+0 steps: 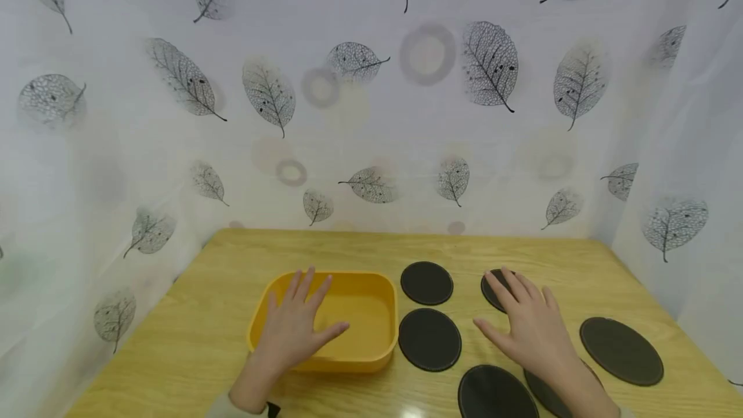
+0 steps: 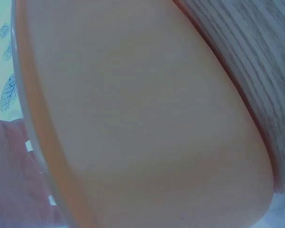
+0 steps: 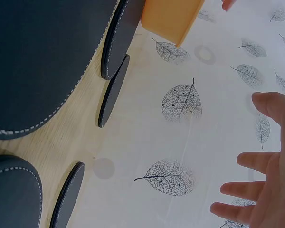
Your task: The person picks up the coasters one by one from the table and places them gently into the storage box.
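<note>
My left hand [image 1: 293, 334], fingers spread and holding nothing, is over the left part of a yellow plastic bin [image 1: 362, 318]. In the left wrist view, the bin's outer wall [image 2: 147, 104] fills most of the picture. My right hand [image 1: 534, 331] hovers above several black round coasters, its fingers straight and apart. It partly covers the back-right coaster [image 1: 489, 294], and its wrist covers part of a front one [image 1: 541, 392]. Beside the bin lie two coasters, a back one [image 1: 426, 283] and a nearer one [image 1: 429, 339]. White stitching edges a coaster [image 3: 33, 61] in the right wrist view.
Another coaster [image 1: 498, 393] lies near the front, and one [image 1: 621, 350] sits at the far right. All are on a wood-grain table [image 1: 191, 315]. A white leaf-print curtain [image 1: 406, 140] stands behind the table and along its sides.
</note>
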The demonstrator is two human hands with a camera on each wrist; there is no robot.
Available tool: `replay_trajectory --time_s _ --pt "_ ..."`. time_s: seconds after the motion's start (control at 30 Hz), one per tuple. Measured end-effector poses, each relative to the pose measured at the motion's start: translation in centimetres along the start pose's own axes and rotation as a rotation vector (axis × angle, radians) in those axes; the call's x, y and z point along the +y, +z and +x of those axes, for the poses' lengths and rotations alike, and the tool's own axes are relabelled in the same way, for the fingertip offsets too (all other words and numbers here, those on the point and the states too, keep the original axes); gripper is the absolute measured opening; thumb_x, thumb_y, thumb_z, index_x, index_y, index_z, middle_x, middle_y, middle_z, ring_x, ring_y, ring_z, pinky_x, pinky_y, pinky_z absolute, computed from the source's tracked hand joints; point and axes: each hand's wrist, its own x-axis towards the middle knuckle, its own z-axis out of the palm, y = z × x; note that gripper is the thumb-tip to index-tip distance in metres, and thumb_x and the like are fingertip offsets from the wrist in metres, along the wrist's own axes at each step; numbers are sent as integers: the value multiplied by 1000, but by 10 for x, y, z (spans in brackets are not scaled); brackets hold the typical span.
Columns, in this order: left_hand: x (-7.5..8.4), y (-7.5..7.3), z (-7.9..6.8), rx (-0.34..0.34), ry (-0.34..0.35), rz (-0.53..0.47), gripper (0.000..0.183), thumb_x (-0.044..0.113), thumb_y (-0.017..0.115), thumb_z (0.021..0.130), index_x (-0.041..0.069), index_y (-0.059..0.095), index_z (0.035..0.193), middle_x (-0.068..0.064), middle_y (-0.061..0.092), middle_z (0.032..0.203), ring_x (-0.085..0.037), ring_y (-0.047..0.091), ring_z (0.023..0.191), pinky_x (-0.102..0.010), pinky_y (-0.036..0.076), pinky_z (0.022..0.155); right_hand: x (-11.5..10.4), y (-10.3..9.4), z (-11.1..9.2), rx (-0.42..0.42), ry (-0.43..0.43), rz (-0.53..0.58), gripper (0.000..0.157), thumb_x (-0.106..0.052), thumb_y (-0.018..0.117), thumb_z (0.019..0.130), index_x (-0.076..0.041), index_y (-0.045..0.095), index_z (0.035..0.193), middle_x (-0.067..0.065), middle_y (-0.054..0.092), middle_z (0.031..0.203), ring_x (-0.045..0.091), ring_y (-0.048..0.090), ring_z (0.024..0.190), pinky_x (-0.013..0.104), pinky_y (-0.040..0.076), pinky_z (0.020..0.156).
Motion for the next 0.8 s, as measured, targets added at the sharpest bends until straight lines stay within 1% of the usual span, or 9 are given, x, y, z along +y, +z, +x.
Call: replay_trajectory --time_s 0.2,0.33,0.43,0.53,0.63,0.73,0.8 --pt "0 -1 2 29 7 -10 78 69 40 77 16 41 134 -15 31 139 -32 22 128 -65 22 89 0 1 2 95 -60 5 65 -43 68 70 -9 52 123 20 50 119 39 47 103 57 34 80" --pt "0 -1 2 26 6 -24 76 67 42 78 14 43 133 -15 33 138 -33 25 127 -64 24 88 0 2 3 132 -79 16 63 -40 70 68 -8 55 120 19 53 113 38 50 98 56 36 79" --pt "-1 0 3 17 0 -32 73 64 44 79 13 44 132 -15 36 135 -33 31 124 -62 26 88 0 3 2 152 -82 28 60 -37 71 66 -5 58 115 18 55 109 38 51 96 56 37 77" --pt "-1 0 3 33 2 -35 67 58 50 80 11 48 128 -15 45 128 -32 41 116 -57 33 86 0 3 2 167 -81 42 56 -35 72 66 -3 60 111 17 56 107 37 52 95 56 38 76" --pt "-1 0 2 61 17 -23 62 54 54 80 8 54 121 -14 54 116 -31 51 104 -50 41 82 1 3 2 175 -82 48 53 -35 71 67 -2 61 107 17 57 104 36 53 93 54 39 74" --pt "-2 0 2 81 27 -22 59 52 55 80 5 58 116 -14 58 109 -31 56 95 -46 45 77 1 3 2 188 -87 51 50 -35 70 67 -2 62 104 16 59 100 35 54 90 53 41 71" --pt "-2 0 1 90 29 -31 58 51 57 80 5 58 114 -15 58 108 -31 57 93 -45 46 76 2 3 2 194 -90 51 50 -34 71 66 -1 62 103 15 59 99 34 55 89 52 41 70"
